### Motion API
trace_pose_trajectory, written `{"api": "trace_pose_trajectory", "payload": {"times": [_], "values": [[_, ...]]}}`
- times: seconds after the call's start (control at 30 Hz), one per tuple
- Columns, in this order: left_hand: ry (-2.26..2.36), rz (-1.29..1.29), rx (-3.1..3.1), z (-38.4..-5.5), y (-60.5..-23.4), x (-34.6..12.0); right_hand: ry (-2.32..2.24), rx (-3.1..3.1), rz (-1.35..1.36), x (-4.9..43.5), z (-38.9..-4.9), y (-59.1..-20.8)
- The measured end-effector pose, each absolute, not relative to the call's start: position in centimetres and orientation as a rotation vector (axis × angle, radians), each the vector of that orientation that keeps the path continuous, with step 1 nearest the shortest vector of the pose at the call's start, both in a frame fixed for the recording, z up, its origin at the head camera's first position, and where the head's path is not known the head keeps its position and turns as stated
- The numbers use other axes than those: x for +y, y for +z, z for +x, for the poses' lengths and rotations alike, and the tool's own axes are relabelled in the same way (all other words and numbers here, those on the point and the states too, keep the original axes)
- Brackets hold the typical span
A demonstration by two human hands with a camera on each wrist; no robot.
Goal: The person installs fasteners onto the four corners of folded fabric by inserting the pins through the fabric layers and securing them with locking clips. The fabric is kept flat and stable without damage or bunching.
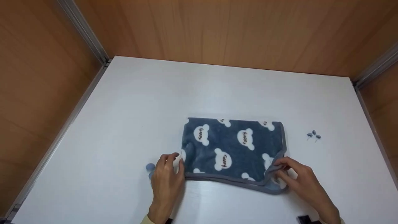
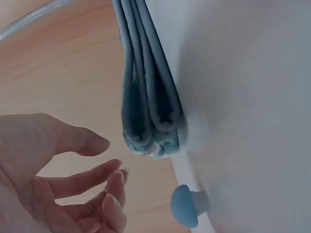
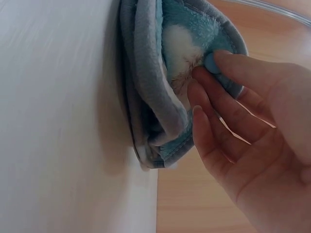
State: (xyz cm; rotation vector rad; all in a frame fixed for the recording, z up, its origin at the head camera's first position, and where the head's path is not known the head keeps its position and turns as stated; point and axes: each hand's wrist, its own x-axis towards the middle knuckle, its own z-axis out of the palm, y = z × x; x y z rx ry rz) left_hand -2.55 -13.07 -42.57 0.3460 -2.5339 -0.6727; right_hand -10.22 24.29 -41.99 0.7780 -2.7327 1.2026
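A folded blue fleece blanket (image 1: 230,143) with white bear heads and grey trim lies on the white table. At its near right corner, my right hand (image 1: 303,180) pinches a small blue round cap (image 3: 212,63) between thumb and fingers. The blanket's trimmed corner is folded back around those fingertips, so part of them is hidden. My left hand (image 1: 166,174) is beside the blanket's left edge, fingers loosely bent and holding nothing. Next to it are two blue mushroom-shaped caps (image 1: 150,167), one partly covered by the hand; one cap (image 2: 184,206) shows its stem in the left wrist view.
To the right of the blanket lie three small blue-headed pins (image 1: 314,136) with thin metal points. Wooden panels (image 1: 217,31) enclose the table (image 1: 140,90) at the back and sides. Dark straps (image 1: 304,219) show at the near edge by the wrists.
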Motion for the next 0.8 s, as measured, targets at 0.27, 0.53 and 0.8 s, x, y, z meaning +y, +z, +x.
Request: {"api": "trace_pose_trajectory", "payload": {"times": [0.27,0.53,0.8], "values": [[-0.620,0.437,-2.641,-1.6,-42.4,-13.6,1.215,-2.719,0.799,24.2,-10.1,-42.3],[-0.619,0.513,-2.801,-0.9,-42.2,-13.8,1.233,-2.751,0.783,24.3,-10.0,-42.3],[-0.651,0.497,-2.840,-0.7,-42.3,-14.1,1.249,-2.700,0.813,24.3,-10.2,-42.2]]}}
